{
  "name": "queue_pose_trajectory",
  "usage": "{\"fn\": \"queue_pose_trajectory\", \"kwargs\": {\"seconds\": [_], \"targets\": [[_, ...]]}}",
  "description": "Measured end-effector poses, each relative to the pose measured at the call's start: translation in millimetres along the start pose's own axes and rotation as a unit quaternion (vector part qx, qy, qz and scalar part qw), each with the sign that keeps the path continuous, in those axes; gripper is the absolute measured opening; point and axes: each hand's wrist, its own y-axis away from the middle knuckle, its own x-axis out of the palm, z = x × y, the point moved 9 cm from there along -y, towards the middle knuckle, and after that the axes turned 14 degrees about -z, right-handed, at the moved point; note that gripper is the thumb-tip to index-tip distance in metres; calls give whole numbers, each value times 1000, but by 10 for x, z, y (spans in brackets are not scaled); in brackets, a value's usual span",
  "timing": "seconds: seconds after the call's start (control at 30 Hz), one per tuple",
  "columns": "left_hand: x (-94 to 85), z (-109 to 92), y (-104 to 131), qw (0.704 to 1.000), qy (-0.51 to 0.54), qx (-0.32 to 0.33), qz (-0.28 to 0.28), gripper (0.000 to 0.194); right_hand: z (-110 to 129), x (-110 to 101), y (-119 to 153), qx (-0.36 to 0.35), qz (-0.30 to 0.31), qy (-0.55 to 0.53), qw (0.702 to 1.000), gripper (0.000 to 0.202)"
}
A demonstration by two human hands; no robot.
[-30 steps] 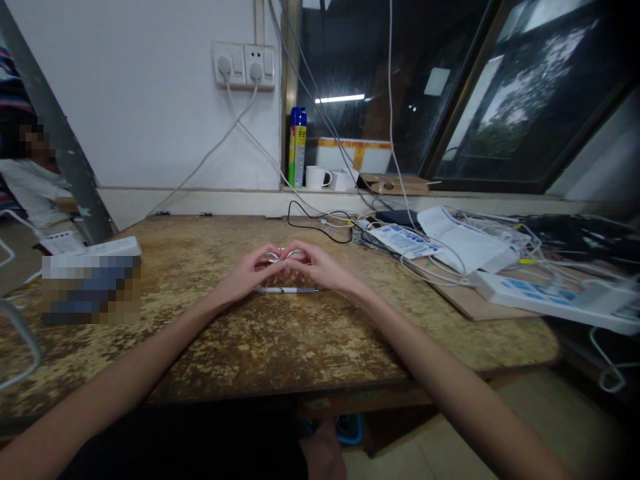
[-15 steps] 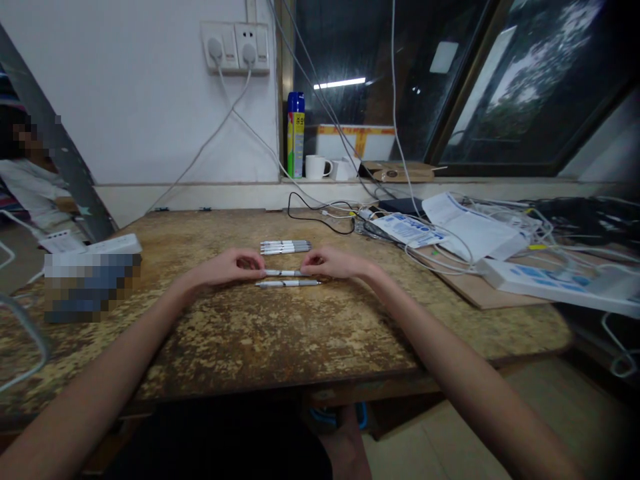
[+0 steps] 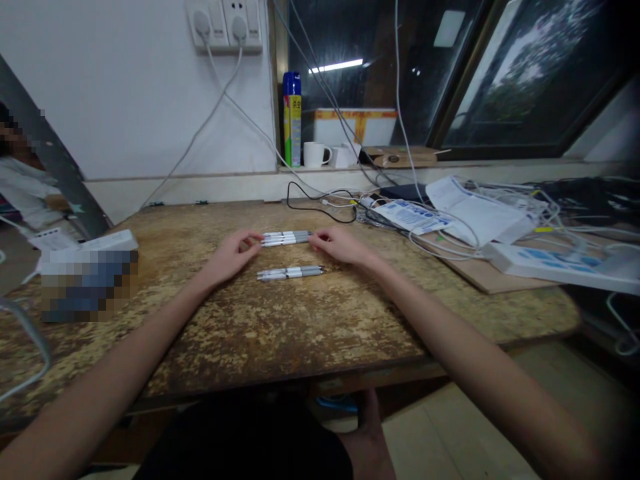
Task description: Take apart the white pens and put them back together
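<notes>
- One left hand (image 3: 231,257) at work, fingers narrowed at the far pens' (image 3: 287,238) left ends; can't tell if they're gripping!
- Mid-tabletop (image 3: 280,333), those far pens lie side by side, near pens (image 3: 290,273) parallel, closer to the person.
- Right hand (image 3: 344,245), fingers close together at the far pens' right ends, grip unclear.
- Farther right, papers (image 3: 465,208).

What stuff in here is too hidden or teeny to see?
In the head view:
Far pens: how many; small, packed together.
Left hand: whether it touches them; too blurred.
Paper: its words; too small.
Socket: top; upper edge cuts it off.
Blocky patch: what's beneath; big squares hide it.
</notes>
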Motion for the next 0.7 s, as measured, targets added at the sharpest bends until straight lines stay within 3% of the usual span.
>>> {"fn": "queue_pose_trajectory", "kwargs": {"seconds": [0.1,0.17,0.3,0.43,0.57,0.7], "targets": [[3,68,-14,999,-12,3,-39,43,-91,-48,-33,-14,-72,10,997,18],[34,90,-23,999,-17,13,-31,40,-140,-7,-30,-15,-74,-6,997,8],[73,80,-35,998,-38,49,-14,34,-140,69,-19,-21,-58,-17,998,21],[129,21,-18,996,-39,78,9,31,-7,130,2,-66,-32,-10,997,12],[188,-126,36,991,-47,120,26,29,163,147,36,-100,-41,-12,994,14],[200,-318,98,983,-75,167,15,29,325,155,69,-78,-36,-40,996,19]]}}
